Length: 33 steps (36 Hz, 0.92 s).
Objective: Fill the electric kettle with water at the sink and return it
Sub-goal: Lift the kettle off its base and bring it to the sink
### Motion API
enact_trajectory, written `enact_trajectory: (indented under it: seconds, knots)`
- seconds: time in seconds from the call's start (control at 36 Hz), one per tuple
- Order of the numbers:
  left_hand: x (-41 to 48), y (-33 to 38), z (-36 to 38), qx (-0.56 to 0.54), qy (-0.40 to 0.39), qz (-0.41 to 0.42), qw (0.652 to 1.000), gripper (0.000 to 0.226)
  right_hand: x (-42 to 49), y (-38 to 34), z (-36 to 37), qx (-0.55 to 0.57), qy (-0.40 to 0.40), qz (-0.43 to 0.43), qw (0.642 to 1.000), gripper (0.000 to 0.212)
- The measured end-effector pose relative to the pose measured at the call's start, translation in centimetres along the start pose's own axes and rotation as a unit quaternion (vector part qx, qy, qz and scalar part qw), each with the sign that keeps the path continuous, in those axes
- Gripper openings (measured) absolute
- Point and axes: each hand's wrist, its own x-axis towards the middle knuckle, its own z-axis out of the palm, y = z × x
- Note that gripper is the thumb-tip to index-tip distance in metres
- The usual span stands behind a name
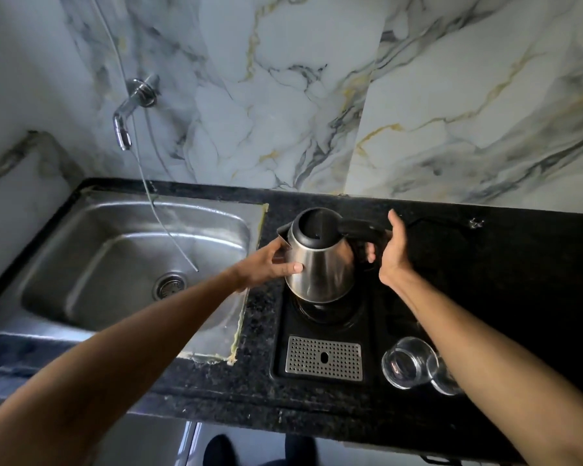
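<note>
A steel electric kettle [320, 267] with a black lid and black handle hangs tilted just above its round base [330, 312], which sits on a black tray [372, 334]. My right hand [389, 250] is wrapped around the handle. My left hand [271, 264] presses against the kettle's left side, below the spout. The steel sink [91, 260] lies to the left, with a wall tap [123, 126] above its back edge. The lid looks closed.
A perforated metal drip grate [323, 358] sits at the tray's front. Two clear glasses [406, 363] lie beside my right forearm. A thin hose [169, 227] dangles from the wall into the sink. The black granite counter [519, 280] stretches right; marble wall behind.
</note>
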Motion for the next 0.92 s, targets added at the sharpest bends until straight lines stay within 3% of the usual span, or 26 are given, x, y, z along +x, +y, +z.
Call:
enact_trajectory:
  seconds: [0.14,0.22,0.28,0.33,0.36,0.42,0.5,0.67,0.81,0.92]
  knots:
    - [-2.4,3.4,-4.7,0.022,0.058,0.062,0.996,0.087,1.6,-2.4,6.0,0.016,-0.027,-0.006,1.0,0.057]
    - [-4.8,5.0,-8.2,0.064,0.173,0.076,0.98,0.105,2.1,-2.9,10.6,0.005,-0.047,0.003,0.999,0.058]
    - [-6.1,5.8,-9.9,0.17,0.259,0.123,0.943,0.099,2.2,-2.6,13.4,-0.004,-0.059,0.006,0.998,0.062]
    - [-7.1,6.1,-11.5,0.325,0.327,0.164,0.872,0.088,2.0,-1.9,16.2,-0.001,-0.054,0.013,0.998,0.061]
    - [-7.4,6.1,-12.4,0.385,0.348,0.159,0.84,0.082,1.9,-1.5,17.7,0.004,-0.049,0.015,0.999,0.058]
    - [-7.3,5.9,-13.7,0.436,0.365,0.106,0.816,0.071,1.5,-0.6,20.1,0.018,-0.038,0.02,0.999,0.055]
    - [-7.0,5.1,-15.5,0.4,0.364,0.046,0.84,0.06,1.1,1.2,23.4,0.024,-0.038,0.028,0.999,0.055]
    - [-7.1,2.5,-19.9,0.329,0.347,0.044,0.877,0.056,0.8,4.4,28.6,0.059,0.01,0.045,0.997,0.048]
    - [-7.2,2.0,-23.5,0.365,0.323,0.067,0.87,0.057,1.3,6.3,32.1,0.098,0.038,0.06,0.993,0.039]
    - [-6.7,2.6,-26.1,0.409,0.301,0.151,0.848,0.059,1.8,7.7,35.1,0.127,0.064,0.073,0.987,0.032]
